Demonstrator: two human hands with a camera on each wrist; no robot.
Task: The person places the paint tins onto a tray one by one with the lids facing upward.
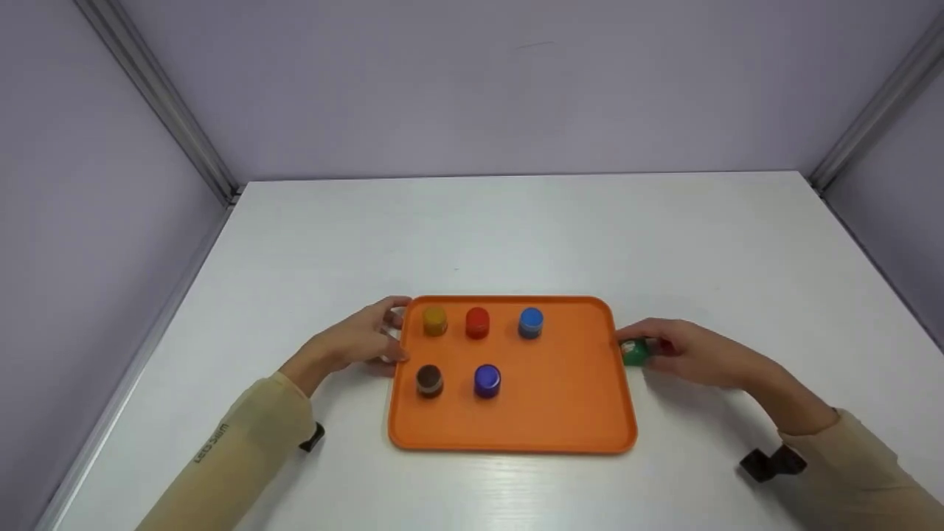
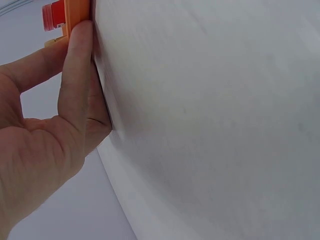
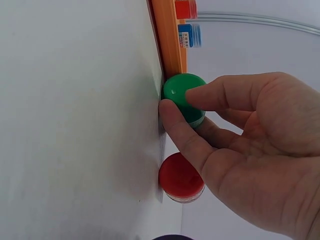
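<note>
Green jar (image 1: pixel 634 352) against tray edge (image 1: pixel 618 346)

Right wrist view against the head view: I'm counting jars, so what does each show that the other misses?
Only the right wrist view shows a second red-lidded jar under the palm. Only the head view shows the yellow, brown and purple jars and the left hand. Both show the right hand gripping the green jar beside the orange tray.

In the head view, the right hand (image 1: pixel 689 359) hides most of the green-capped jar (image 1: pixel 634 352) at the orange tray's (image 1: pixel 560 413) three o'clock edge. A second red-capped jar (image 3: pixel 181 177) shows only in the right wrist view. Both sleeves run off the bottom edge.
</note>
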